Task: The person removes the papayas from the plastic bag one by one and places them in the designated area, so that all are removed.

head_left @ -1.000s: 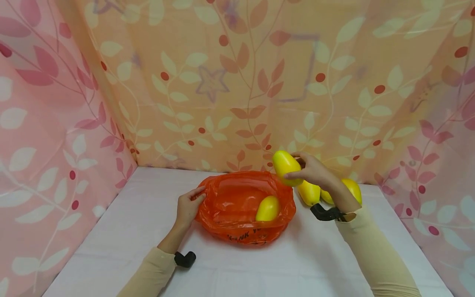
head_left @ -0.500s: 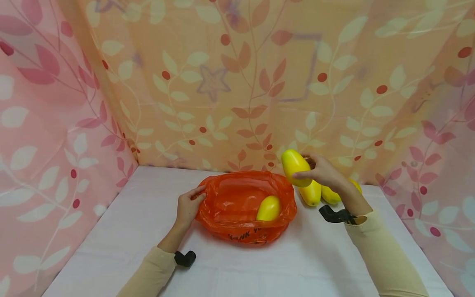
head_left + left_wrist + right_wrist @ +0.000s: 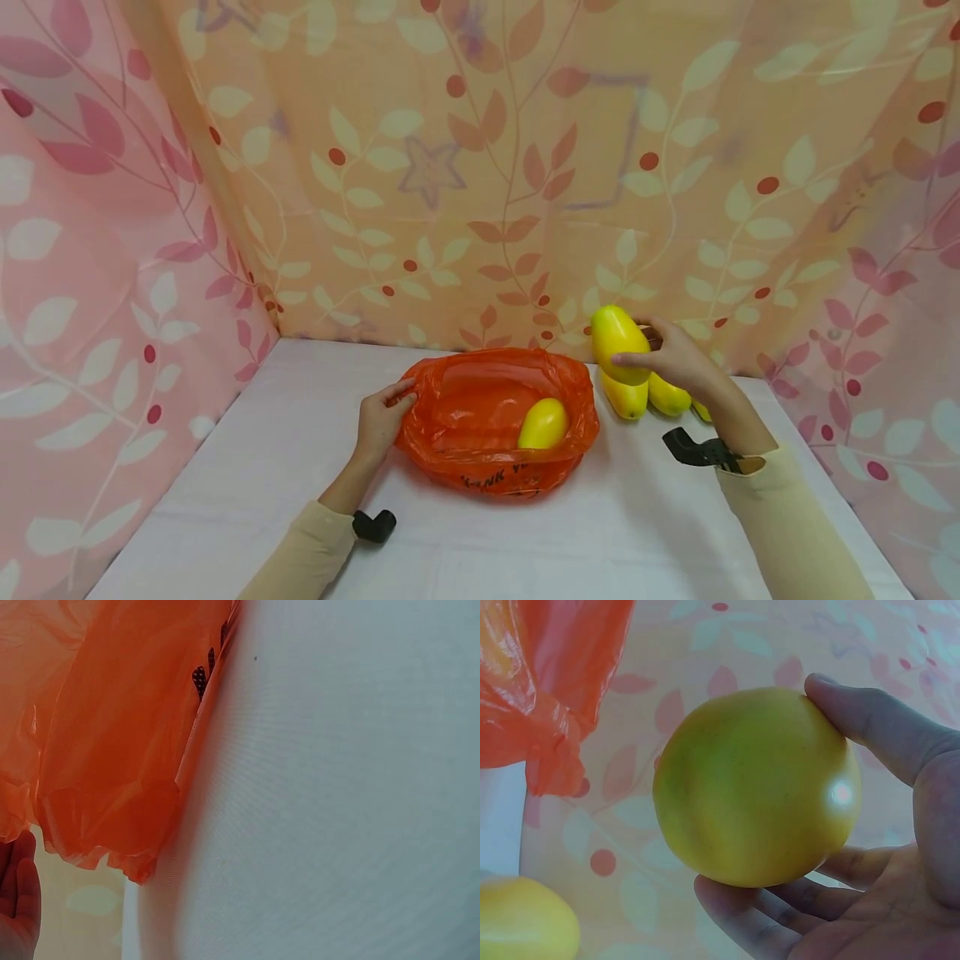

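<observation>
An orange-red plastic bag point(image 3: 480, 400) lies with its mouth spread wide and black print on its near side. One yellow mango point(image 3: 543, 423) rests inside at the right. My left hand point(image 3: 380, 419) pinches the bag's left rim; the left wrist view catches only part of that hand point(image 3: 19, 896) beside the bag's edge. To the right of the bag, my right hand point(image 3: 670, 357) holds another mango point(image 3: 617, 337) up in the air. From the right wrist view, thumb and fingers curl around this mango point(image 3: 757, 787), which has a greenish patch.
More mangoes point(image 3: 626, 400) lie on the white table point(image 3: 495, 550) under and behind my right hand, partly hidden by it. A patterned curtain point(image 3: 480, 167) stands right behind the table, with pink ones on both sides. Each wrist carries a black mount point(image 3: 375, 525).
My right hand has moved right with its mango, from above the bag's right edge to over the other mangoes. My left hand and the bag have stayed in place.
</observation>
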A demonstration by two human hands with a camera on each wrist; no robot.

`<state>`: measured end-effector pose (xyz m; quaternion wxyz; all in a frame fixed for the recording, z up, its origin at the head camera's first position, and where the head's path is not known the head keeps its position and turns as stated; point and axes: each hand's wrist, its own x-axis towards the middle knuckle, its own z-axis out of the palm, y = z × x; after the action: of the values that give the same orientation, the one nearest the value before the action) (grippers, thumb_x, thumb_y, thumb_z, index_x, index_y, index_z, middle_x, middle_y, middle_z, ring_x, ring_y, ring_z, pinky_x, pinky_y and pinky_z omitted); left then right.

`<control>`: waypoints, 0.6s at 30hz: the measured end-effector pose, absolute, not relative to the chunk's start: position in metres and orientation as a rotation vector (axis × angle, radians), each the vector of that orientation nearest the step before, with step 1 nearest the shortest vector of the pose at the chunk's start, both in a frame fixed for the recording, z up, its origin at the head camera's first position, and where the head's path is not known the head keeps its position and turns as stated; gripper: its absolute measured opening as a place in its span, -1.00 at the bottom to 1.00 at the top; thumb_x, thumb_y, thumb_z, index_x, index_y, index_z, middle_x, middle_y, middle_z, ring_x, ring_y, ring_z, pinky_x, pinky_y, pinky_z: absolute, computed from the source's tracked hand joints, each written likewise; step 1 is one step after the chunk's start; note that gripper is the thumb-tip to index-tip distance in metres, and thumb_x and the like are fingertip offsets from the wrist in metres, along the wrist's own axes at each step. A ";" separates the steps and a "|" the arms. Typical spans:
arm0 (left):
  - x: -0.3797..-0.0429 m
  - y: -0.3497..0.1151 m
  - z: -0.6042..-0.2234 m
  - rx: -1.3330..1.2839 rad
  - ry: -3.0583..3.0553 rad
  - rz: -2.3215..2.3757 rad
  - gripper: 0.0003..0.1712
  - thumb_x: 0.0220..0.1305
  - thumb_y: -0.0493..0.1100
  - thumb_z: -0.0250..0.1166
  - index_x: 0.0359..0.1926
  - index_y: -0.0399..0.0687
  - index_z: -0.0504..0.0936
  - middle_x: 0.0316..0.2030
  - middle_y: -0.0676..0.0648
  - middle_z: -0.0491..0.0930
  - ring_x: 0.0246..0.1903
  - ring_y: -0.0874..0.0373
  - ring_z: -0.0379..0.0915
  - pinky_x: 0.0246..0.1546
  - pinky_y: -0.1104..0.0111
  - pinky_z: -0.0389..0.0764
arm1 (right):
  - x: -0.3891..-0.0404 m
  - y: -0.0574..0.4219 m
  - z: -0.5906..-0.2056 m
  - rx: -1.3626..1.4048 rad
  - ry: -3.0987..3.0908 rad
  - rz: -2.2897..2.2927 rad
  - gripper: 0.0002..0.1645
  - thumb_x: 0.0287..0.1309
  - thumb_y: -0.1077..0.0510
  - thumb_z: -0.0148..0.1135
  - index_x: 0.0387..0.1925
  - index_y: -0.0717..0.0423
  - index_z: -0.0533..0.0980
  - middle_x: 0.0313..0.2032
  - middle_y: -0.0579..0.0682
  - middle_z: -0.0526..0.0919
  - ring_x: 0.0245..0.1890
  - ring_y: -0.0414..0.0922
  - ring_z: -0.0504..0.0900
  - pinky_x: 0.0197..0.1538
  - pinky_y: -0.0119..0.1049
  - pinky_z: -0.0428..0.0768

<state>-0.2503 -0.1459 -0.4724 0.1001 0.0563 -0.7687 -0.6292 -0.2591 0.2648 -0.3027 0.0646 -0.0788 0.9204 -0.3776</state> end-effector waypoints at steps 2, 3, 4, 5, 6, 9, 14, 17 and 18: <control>-0.250 -0.146 -0.472 0.168 -2.270 -1.866 -0.64 0.30 -0.23 0.27 0.11 -0.17 0.64 0.18 -0.20 0.57 0.25 -0.03 0.42 0.09 0.28 0.62 | -0.257 0.267 -0.304 -0.230 2.785 -1.136 0.15 0.07 -0.27 0.35 0.46 0.22 0.04 0.27 0.32 0.35 0.20 0.24 0.38 0.22 0.19 0.49; -0.250 -0.146 -0.472 0.169 -2.269 -1.868 -0.64 0.30 -0.23 0.27 0.11 -0.17 0.64 0.18 -0.20 0.57 0.25 -0.03 0.43 0.06 0.32 0.63 | -0.256 0.269 -0.304 -0.227 2.789 -1.134 0.15 0.07 -0.27 0.35 0.46 0.22 0.03 0.27 0.32 0.35 0.20 0.24 0.38 0.22 0.19 0.49; -0.250 -0.146 -0.472 0.169 -2.268 -1.871 -0.64 0.30 -0.23 0.27 0.11 -0.17 0.64 0.18 -0.20 0.57 0.24 -0.02 0.43 0.04 0.35 0.63 | -0.255 0.270 -0.304 -0.222 2.794 -1.130 0.16 0.07 -0.28 0.34 0.46 0.21 0.03 0.27 0.32 0.35 0.20 0.24 0.39 0.22 0.19 0.49; -0.249 -0.146 -0.472 0.168 -2.267 -1.871 -0.64 0.30 -0.23 0.27 0.11 -0.18 0.64 0.18 -0.20 0.57 0.24 -0.03 0.43 0.02 0.38 0.64 | -0.254 0.271 -0.305 -0.221 2.799 -1.129 0.15 0.07 -0.28 0.34 0.46 0.21 0.03 0.26 0.32 0.35 0.20 0.24 0.39 0.22 0.19 0.49; -0.250 -0.146 -0.472 0.167 -2.267 -1.869 -0.64 0.30 -0.23 0.27 0.11 -0.18 0.64 0.17 -0.20 0.57 0.24 -0.02 0.43 0.02 0.39 0.64 | -0.253 0.273 -0.306 -0.217 2.804 -1.125 0.16 0.07 -0.29 0.34 0.46 0.21 0.04 0.26 0.32 0.36 0.20 0.24 0.39 0.22 0.19 0.48; -0.250 -0.146 -0.472 0.167 -2.267 -1.862 -0.64 0.30 -0.23 0.27 0.10 -0.17 0.65 0.16 -0.20 0.58 0.24 -0.03 0.44 0.03 0.38 0.63 | -0.251 0.276 -0.308 -0.207 2.812 -1.115 0.17 0.06 -0.30 0.34 0.47 0.21 0.03 0.27 0.32 0.35 0.21 0.24 0.38 0.24 0.20 0.47; -0.250 -0.146 -0.474 0.174 -2.268 -1.865 -0.64 0.30 -0.23 0.27 0.11 -0.17 0.64 0.16 -0.20 0.58 0.24 -0.03 0.44 0.07 0.32 0.62 | -0.247 0.281 -0.312 -0.191 2.825 -1.102 0.20 0.05 -0.31 0.34 0.46 0.25 0.02 0.27 0.35 0.34 0.21 0.27 0.38 0.23 0.22 0.47; -0.250 -0.146 -0.474 0.183 -2.267 -1.878 -0.64 0.31 -0.23 0.27 0.11 -0.16 0.64 0.17 -0.20 0.58 0.24 -0.03 0.44 0.08 0.32 0.61 | -0.244 0.284 -0.315 -0.208 2.837 -1.110 0.14 0.07 -0.28 0.34 0.44 0.25 0.07 0.23 0.34 0.37 0.17 0.25 0.42 0.19 0.18 0.52; -0.250 -0.146 -0.474 0.185 -2.267 -1.882 -0.64 0.31 -0.23 0.27 0.11 -0.16 0.64 0.17 -0.20 0.58 0.24 -0.03 0.43 0.08 0.32 0.61 | -0.243 0.285 -0.317 -0.219 2.842 -1.112 0.11 0.08 -0.27 0.34 0.43 0.26 0.09 0.22 0.34 0.38 0.15 0.24 0.43 0.18 0.15 0.55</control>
<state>-0.2504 -0.1459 -0.4738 0.0948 0.0624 -0.7645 -0.6345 -0.2431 0.2845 -0.3165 0.0409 -0.0714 0.9281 -0.3632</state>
